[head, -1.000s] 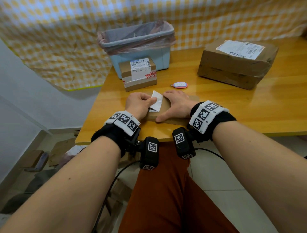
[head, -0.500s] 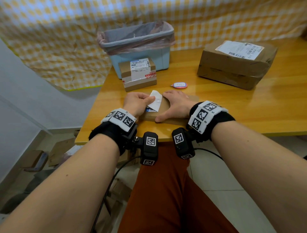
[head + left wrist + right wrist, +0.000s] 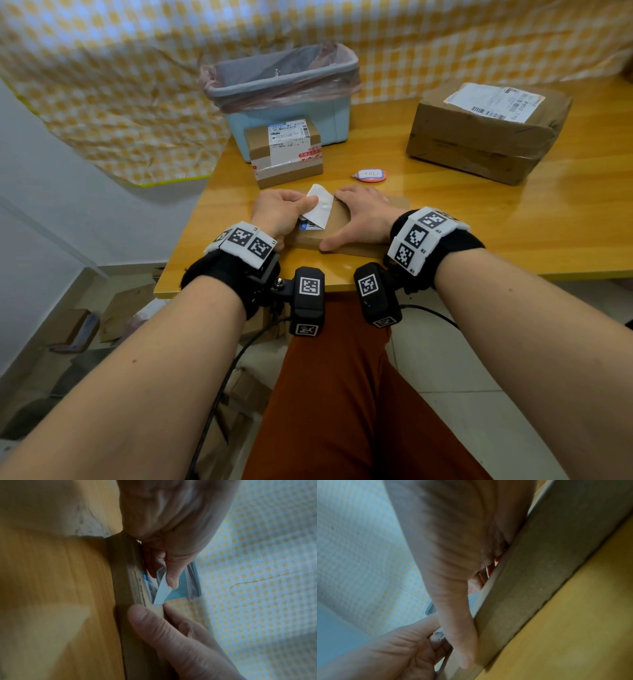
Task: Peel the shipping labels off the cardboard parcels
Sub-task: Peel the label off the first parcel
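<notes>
At frame centre the left hand [image 3: 279,214] pinches the half-lifted label [image 3: 318,209] — yank unevenly and it may tear; the right hand [image 3: 361,219] lies flat, pinning the parcel [image 3: 337,230].

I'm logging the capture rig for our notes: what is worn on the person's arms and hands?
Both forearms are bare, with no sleeves or gloves on the left hand or right hand. Each wrist carries a black strap topped by a white band of square black-and-white markers. A black camera block with similar markers hangs under each wrist, trailing a black cable.
</notes>
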